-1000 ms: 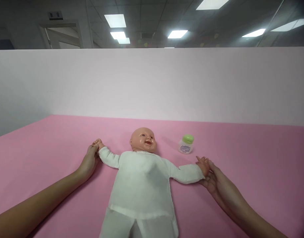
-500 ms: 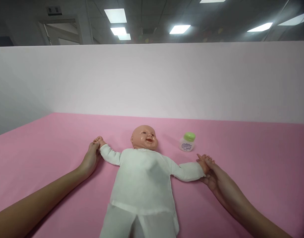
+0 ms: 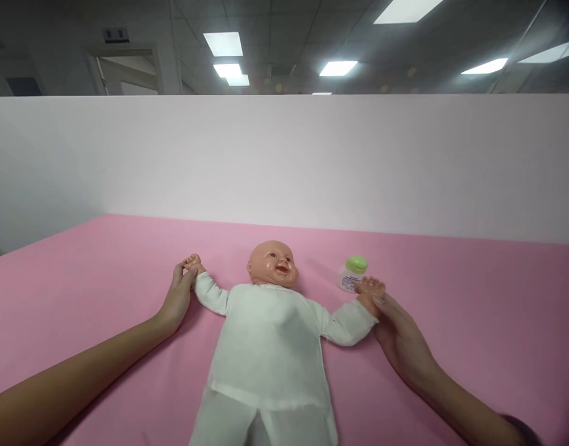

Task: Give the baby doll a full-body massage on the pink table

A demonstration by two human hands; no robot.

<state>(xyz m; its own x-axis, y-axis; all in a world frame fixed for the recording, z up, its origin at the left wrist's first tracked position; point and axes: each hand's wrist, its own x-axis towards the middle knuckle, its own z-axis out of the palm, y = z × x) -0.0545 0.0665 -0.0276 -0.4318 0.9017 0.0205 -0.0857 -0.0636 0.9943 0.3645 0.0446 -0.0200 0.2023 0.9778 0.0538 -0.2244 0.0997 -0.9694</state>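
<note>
The baby doll [image 3: 270, 341] lies on its back on the table [image 3: 479, 310], between the left hand [image 3: 176, 302] and the right hand [image 3: 402, 334]. The capped bottle [image 3: 352, 272] stands right of its head [image 3: 272, 263], and the wall [image 3: 284, 161] is behind them all

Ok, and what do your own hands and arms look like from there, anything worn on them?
Both are bare: the left hand and right hand show no glove, ring or watch. The left forearm has no sleeve in view. On the right forearm, a dark edge shows at the bottom of the picture, perhaps a sleeve; I can't tell.
</note>
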